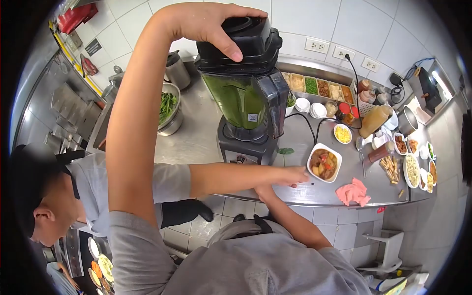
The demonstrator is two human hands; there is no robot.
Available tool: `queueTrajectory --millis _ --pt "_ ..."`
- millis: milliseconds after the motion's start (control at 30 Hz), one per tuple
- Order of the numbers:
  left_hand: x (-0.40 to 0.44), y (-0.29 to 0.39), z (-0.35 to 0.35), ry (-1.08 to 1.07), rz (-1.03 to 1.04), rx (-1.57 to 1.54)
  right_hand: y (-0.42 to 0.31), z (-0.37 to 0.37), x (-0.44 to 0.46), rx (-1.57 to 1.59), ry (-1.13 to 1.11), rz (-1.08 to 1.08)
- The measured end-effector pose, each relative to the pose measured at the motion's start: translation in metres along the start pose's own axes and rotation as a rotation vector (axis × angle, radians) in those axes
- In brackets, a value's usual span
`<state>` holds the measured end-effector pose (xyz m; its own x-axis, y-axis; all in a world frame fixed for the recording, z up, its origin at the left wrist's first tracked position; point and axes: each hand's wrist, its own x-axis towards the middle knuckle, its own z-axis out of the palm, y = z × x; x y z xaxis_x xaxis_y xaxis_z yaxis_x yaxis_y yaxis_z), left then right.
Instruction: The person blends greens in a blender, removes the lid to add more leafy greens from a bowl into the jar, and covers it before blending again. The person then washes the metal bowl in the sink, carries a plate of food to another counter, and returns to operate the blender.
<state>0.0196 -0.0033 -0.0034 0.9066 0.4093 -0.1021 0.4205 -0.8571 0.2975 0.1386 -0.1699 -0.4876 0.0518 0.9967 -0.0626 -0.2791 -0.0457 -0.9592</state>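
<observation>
My left hand (211, 24) lies over the top of the black blender lid (241, 44), with its thumb down the front side and its fingers across the top. Green liquid and leafy bits show in the clear blender jug (236, 98), which stands on its black base (246, 150). My right hand (265, 192) is at the counter's front edge below the base, and a co-worker's forearm hides its fingers. Beside it, the co-worker's hand (295, 176) reaches to the left side of a white bowl of stew (324, 163).
The co-worker (93, 196) stands close on the left, an arm crossing before the blender. A metal bowl of greens (169, 110) is left of the jug. To the right are a pink cloth (353, 192), a bottle (374, 120), a sauce bottle (381, 152) and small dishes.
</observation>
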Motion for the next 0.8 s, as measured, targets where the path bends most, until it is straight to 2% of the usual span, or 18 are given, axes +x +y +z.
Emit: queueTrajectory --millis 233,267,367,733,800 --pt "0.006 0.006 -0.010 -0.025 -0.081 -0.016 0.068 -0.025 0.010 0.147 -0.241 -0.050" --pt "0.002 0.007 -0.009 -0.026 -0.094 -0.022 0.024 -0.007 0.008 0.051 -0.052 0.181" --pt "0.002 0.007 -0.014 -0.022 -0.121 -0.040 0.011 0.002 0.016 -0.028 0.037 0.277" --pt "-0.011 0.003 -0.022 -0.012 -0.162 -0.095 0.006 0.003 0.013 -0.121 -0.020 0.274" --pt "-0.001 -0.016 -0.021 -0.014 -0.153 -0.088 0.006 0.003 0.015 -0.116 -0.015 0.277"
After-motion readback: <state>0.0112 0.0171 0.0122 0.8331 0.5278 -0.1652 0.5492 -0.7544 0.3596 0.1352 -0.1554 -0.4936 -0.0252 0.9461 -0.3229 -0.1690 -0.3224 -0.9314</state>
